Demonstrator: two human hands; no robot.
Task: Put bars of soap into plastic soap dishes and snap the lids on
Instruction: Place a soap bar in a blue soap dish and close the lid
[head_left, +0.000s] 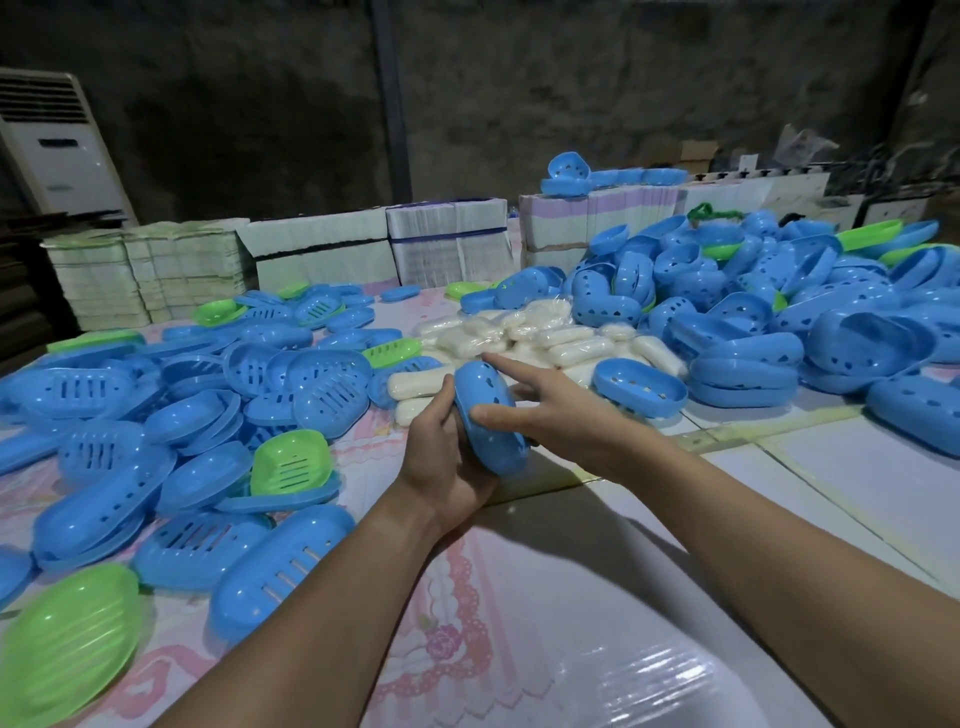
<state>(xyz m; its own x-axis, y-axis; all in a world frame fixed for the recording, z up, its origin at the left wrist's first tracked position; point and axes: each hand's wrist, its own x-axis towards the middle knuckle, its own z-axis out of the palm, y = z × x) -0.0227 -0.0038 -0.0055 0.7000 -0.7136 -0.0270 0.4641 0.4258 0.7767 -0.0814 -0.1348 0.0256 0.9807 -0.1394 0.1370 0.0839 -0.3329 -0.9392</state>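
Note:
A closed blue soap dish (491, 415) with heart-shaped holes in its lid stands tilted on its edge at the table's middle. My left hand (447, 457) grips it from below and from the left. My right hand (545, 410) lies over its right side, thumb pressed on the lid and index finger stretched out straight. Behind the hands lies a heap of wrapped white soap bars (524, 338). An open blue dish (639, 387) sits to the right of my right hand.
Blue and green slotted trays and dishes (208, 415) are heaped on the left. A big pile of blue lids with holes (779, 301) fills the right. Stacks of flat cartons (322, 254) line the far edge. A patterned cloth (467, 623) covers the near table.

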